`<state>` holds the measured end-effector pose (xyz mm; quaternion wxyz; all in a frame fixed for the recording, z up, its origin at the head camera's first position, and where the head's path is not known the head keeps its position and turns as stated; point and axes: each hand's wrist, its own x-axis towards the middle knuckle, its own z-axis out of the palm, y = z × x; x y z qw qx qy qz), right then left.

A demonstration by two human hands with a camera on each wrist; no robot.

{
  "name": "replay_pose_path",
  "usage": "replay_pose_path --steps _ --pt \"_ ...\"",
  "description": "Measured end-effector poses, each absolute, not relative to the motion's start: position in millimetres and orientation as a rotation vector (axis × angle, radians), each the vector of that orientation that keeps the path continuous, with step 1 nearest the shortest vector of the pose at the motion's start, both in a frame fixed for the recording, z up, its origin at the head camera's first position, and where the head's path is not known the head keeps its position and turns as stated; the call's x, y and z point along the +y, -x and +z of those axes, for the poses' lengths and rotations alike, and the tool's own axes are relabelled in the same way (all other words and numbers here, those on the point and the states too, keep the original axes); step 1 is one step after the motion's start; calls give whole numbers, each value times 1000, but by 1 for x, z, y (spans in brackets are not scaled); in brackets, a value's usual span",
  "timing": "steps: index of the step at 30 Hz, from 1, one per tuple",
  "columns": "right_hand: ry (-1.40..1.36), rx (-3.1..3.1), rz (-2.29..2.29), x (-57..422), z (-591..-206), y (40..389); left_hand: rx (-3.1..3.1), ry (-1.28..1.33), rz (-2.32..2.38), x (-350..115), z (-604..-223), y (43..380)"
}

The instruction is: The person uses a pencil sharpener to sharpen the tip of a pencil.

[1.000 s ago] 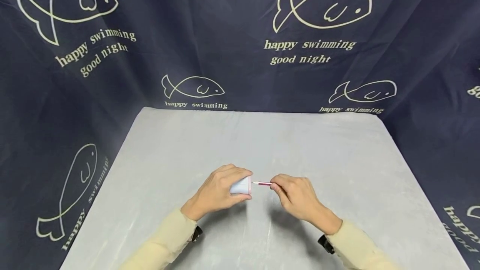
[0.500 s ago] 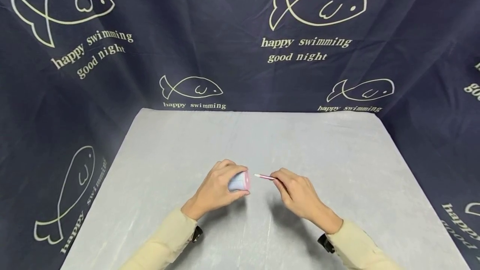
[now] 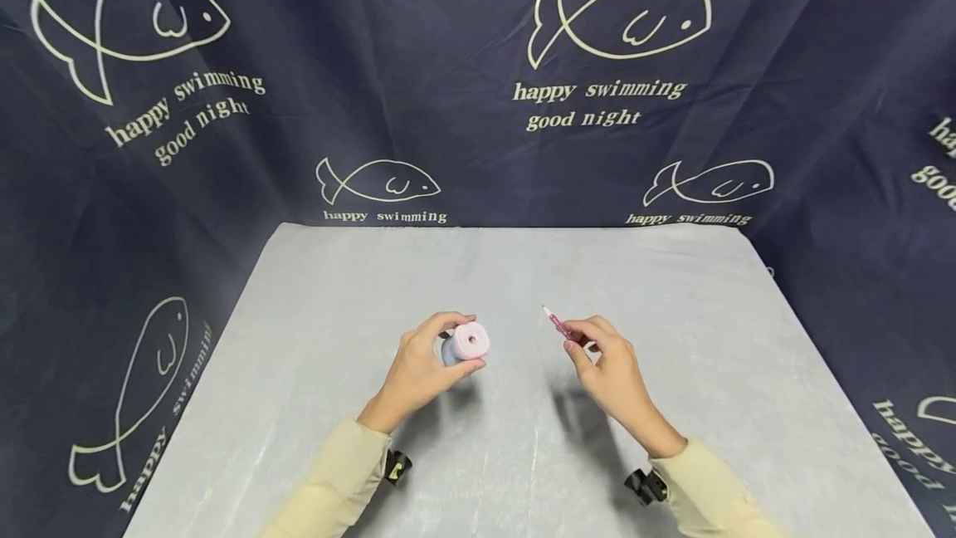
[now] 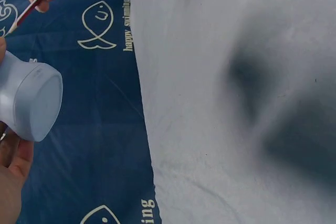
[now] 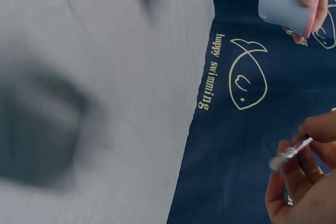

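My left hand (image 3: pixel 420 370) grips a small light-blue pencil sharpener (image 3: pixel 467 349) between thumb and fingers. Its pink end, with a round hole in the middle, faces up toward the head camera. The rounded blue base of the sharpener (image 4: pixel 38 100) shows in the left wrist view. To the right, my right hand (image 3: pixel 614 368) pinches a dark-red pencil (image 3: pixel 556 322), its bare wooden point tilted up and to the left. A gap separates pencil and sharpener. In the right wrist view, the metal-banded eraser end of the pencil (image 5: pixel 289 153) sticks out between the fingers.
A pale grey cloth-covered table (image 3: pixel 523 272) lies beneath both hands. Behind and beside it hangs a dark-blue curtain (image 3: pixel 478 90) printed with fish and lettering. Small black devices (image 3: pixel 397 467) sit at both wrists, below cream sleeves.
The pencil has drawn away from the sharpener, moving right, and its point has swung upward. My left hand has tilted the sharpener so its pink end turns from sideways to up.
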<state>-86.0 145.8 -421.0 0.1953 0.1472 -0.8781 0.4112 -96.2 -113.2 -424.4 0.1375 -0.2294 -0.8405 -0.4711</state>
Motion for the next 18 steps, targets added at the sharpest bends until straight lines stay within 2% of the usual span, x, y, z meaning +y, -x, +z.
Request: replay_pose_path --steps 18 --pt "-26 -2621 1360 147 -447 94 -2459 588 -1326 -120 -453 103"
